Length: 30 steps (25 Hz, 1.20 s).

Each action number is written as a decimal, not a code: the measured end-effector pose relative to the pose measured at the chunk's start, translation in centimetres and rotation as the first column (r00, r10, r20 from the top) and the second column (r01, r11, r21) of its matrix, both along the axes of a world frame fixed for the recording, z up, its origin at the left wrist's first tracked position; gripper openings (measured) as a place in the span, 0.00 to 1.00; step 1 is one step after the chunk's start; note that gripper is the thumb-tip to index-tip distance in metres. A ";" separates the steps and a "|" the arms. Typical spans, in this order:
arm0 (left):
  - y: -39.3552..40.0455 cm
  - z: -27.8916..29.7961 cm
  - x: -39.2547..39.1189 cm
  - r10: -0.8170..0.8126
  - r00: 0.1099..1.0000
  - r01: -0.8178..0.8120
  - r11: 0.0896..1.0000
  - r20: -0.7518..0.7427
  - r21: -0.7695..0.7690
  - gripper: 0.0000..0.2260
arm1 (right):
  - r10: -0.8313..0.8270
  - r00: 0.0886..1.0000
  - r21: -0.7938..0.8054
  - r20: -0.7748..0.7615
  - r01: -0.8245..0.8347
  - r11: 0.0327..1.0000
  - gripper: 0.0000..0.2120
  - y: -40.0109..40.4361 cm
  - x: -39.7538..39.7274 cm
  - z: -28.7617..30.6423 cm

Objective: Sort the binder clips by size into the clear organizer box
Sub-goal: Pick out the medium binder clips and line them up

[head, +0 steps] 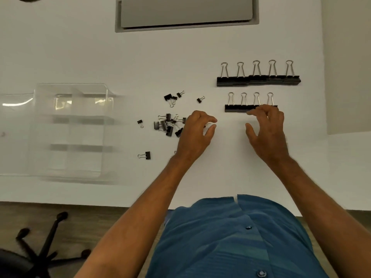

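Note:
Several large black binder clips stand in a neat row at the right, with a shorter row of medium clips in front of it. A loose heap of smaller clips lies mid-table, with stray small ones behind it and one in front. The clear organizer box sits at the left, its compartments showing nothing inside. My left hand hovers at the heap's right edge, thumb and forefinger apart. My right hand is spread, fingertips touching the right end of the medium row.
A grey recessed panel is set into the white table at the back. The table's right edge runs close to the large clips. A black chair base stands on the floor at the lower left.

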<state>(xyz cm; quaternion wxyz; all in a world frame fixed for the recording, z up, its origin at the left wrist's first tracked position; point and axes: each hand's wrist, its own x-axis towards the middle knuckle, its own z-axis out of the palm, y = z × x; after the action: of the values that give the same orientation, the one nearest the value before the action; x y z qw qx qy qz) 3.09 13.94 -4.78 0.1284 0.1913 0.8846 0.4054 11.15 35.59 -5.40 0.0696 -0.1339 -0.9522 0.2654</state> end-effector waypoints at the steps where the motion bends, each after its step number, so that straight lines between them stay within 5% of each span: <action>1: -1.3 0.1 0.2 0.023 1.000 -0.023 1.000 0.000 -0.005 0.08 | 0.023 1.000 -0.008 0.001 -0.023 1.000 0.17 -1.1 -0.1 0.0; 14: -15.3 -0.3 -2.4 0.204 0.977 -0.207 0.976 -0.054 -0.067 0.08 | 0.247 0.962 -0.117 0.117 -0.234 0.965 0.21 -15.4 -3.2 1.1; 24: -14.9 -1.4 -4.5 -0.121 0.982 0.071 0.951 -0.148 -0.302 0.15 | 0.260 0.947 0.058 0.191 -0.275 0.960 0.21 -19.7 -4.9 -1.1; 30: -14.4 -2.2 -5.3 -0.198 0.954 0.083 0.896 -0.224 -0.435 0.17 | 0.200 0.962 0.129 0.187 -0.226 0.966 0.22 -20.5 -5.6 -1.5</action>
<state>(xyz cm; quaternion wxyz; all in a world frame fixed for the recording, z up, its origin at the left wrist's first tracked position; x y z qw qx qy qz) -2.16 -0.41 -7.00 0.0776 0.2749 0.9439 0.1658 5.51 15.09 -6.89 -0.0321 -0.0474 -0.9807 0.1868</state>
